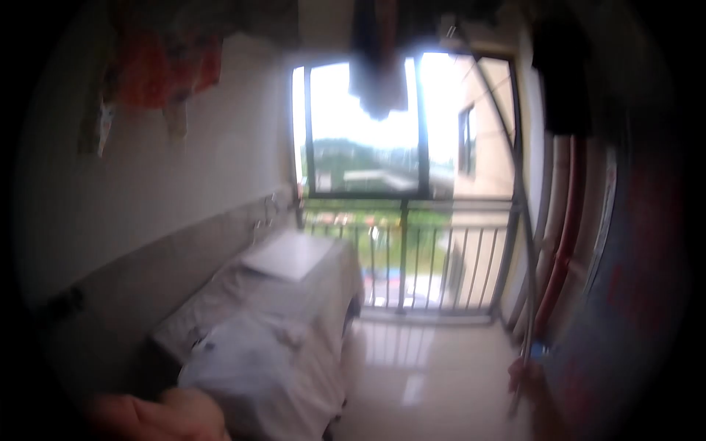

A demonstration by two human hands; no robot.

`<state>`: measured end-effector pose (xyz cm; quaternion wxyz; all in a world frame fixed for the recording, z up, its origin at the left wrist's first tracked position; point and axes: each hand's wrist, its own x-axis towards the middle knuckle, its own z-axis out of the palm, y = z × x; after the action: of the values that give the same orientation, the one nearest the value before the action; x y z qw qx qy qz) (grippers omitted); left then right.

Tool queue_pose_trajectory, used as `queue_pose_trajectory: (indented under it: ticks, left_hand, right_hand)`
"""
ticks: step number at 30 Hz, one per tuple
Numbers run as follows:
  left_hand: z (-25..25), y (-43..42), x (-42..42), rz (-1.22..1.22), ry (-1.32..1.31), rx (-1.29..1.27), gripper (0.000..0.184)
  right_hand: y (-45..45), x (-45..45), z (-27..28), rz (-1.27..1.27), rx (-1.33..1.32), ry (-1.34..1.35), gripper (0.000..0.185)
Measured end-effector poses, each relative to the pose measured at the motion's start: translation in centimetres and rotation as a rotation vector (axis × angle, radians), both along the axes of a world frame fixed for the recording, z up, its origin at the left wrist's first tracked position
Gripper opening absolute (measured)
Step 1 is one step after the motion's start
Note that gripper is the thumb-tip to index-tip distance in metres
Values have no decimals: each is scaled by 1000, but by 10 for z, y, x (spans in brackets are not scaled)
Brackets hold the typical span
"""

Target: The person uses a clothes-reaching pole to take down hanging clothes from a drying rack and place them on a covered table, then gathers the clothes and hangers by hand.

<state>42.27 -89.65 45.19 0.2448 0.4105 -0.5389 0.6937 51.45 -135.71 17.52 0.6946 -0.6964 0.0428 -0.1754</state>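
Observation:
My right hand [526,376] is closed around the lower part of a long, thin pole [523,220]. The pole rises past the window's right side toward the hanging clothes, and its upper end is blurred. Dark and pale garments [379,66] hang near the pole's top. At the lower left my left hand [158,417] is smeared by motion, beside a cloth-covered piece of furniture [323,323]; how its fingers are set does not show.
A white flat board [290,253] lies on the covered furniture, with a pale cloth bundle [235,360] nearer me. An orange garment [158,77] hangs at the upper left. Ahead are a window [368,165] and a railing [404,257]; red pipes [562,250] run along the right.

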Motion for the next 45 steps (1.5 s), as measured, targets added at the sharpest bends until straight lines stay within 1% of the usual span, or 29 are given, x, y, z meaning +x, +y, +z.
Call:
queue_pose_trajectory:
  ticks: [1,2,4,5,7,8,9,10,11,12,13,14,16,19,20,22,23,24,25,28,30,32,33,35,37,38,40,42,45]
  left_hand:
    - [-4,0,-2,9,0,-13,20]
    - [-9,-2,-2,11,-8,-33,19]
    - [-16,-9,0,1,-18,-52,18]
    - [-13,-14,-3,3,-9,-47,18]
    - [-21,-12,-5,-1,13,-40,17]
    - [-22,-17,0,-6,16,-43,16]
    - [-23,-23,3,-4,28,-40,16]
    - [-21,-30,9,-5,35,-39,15]
    - [-20,-36,16,-3,45,-44,15]
    - [-19,-42,22,-6,61,-40,14]
    - [-16,-46,28,-8,77,-41,14]
    - [-14,-47,33,-6,97,-37,14]
    - [-14,-46,43,5,126,-40,13]
    - [-23,-39,61,44,184,-84,12]
    - [-28,-35,70,71,230,-109,11]
    - [-42,-21,101,221,419,-139,11]
    - [-48,-5,117,514,484,5,15]
    - [-64,2,150,478,642,-26,19]
    - [-87,9,188,402,708,-93,12]
    - [-181,54,282,562,1152,-187,17]
    - [-257,92,341,626,1232,-215,17]
    - [-311,118,371,791,1312,-272,16]
    - [-337,132,382,807,1394,-300,15]
    - [-384,153,399,894,1425,-373,14]
    - [-397,150,401,1001,1425,-413,13]
    - [-400,149,403,1054,1425,-436,13]
    - [-410,153,404,1031,1432,-473,13]
    - [-412,150,407,1009,1438,-504,13]
    - [-403,153,400,1000,1447,-517,13]
  right_hand:
    - [-1,2,-11,10,37,30,18]
    - [2,1,-48,-216,-57,171,23]
    - [19,-12,-54,-280,-50,174,27]
    - [20,-10,-54,-334,-465,-66,30]
    - [30,-8,-56,-320,-282,-2,32]
    - [33,1,-27,-319,-195,20,33]
    - [20,18,-15,-297,-248,0,33]
    - [0,45,-10,-338,-431,-160,32]
    - [3,51,36,-226,-212,20,26]
    - [-9,69,56,-50,-91,-86,24]
    - [-9,77,84,51,-138,-172,25]
    - [2,85,97,10,-3,-225,27]
    - [-16,111,32,61,2,-151,28]
    - [10,119,-28,-235,-62,-18,34]
    - [13,127,-36,-172,31,-35,36]
    - [40,132,-1,-122,-8,-72,37]
    - [43,139,1,-112,18,-90,37]
    - [44,154,3,-97,37,-121,38]
    - [47,168,9,-78,56,-162,38]
    - [55,201,30,10,142,-191,39]
    - [75,215,74,10,113,-226,39]
    - [78,245,116,75,53,-297,40]
    - [89,247,153,112,-99,-395,39]
    - [85,289,204,143,-95,-496,35]
    - [100,312,268,-5,-74,-507,31]
    - [111,317,298,-50,-191,-545,30]
    - [124,339,324,-130,-254,-595,32]
    - [130,360,320,-185,-340,-617,32]
    - [119,370,261,-99,-193,-581,30]
